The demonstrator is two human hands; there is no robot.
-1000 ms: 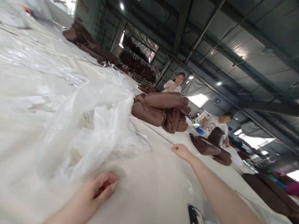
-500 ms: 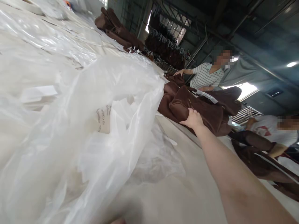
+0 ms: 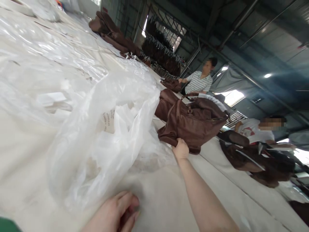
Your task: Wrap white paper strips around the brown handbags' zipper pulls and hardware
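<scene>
right hand (image 3: 182, 150) is apparently pinching a leather handbag (image 3: 193, 127); bulk beyond the grip is needing steady support.

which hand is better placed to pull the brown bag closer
Probably the right hand: it is on the brown bag, while the left hand is short of it, near the plastic.

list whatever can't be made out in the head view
All in the head view:
- Left hand: whether it holds anything; curled fingers hide the palm.
- Right hand: its full grip; brown bag hides some fingers.
- Printed piece: wording too small, partly covered.
- Green thing: cut off by the bottom-left corner.
</scene>
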